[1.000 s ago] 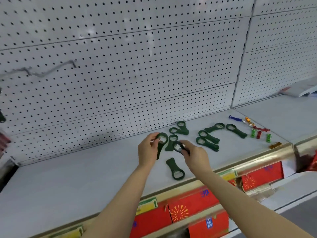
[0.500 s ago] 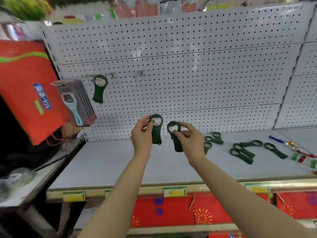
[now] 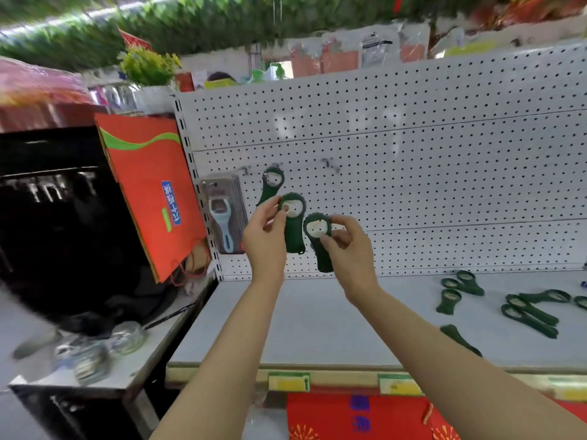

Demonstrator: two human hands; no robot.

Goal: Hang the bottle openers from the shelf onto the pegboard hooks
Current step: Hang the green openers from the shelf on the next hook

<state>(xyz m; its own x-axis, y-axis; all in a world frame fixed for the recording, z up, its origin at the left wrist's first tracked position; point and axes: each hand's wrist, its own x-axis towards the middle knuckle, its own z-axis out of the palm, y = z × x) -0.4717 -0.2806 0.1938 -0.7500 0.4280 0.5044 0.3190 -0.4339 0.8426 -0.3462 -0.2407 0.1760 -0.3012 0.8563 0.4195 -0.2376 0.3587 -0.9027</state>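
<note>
My left hand (image 3: 265,239) and right hand (image 3: 349,249) each pinch an opener (image 3: 293,227) by its ring; light, stiff, I judge.

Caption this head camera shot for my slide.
Each hand, left and right, lifts a green opener toward the pegboard.

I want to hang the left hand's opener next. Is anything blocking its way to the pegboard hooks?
Partly. The dark green plastic bottle opener in the left hand sits just below a hook already holding a hung green opener. The bare metal hook to the right looks clear.
</note>
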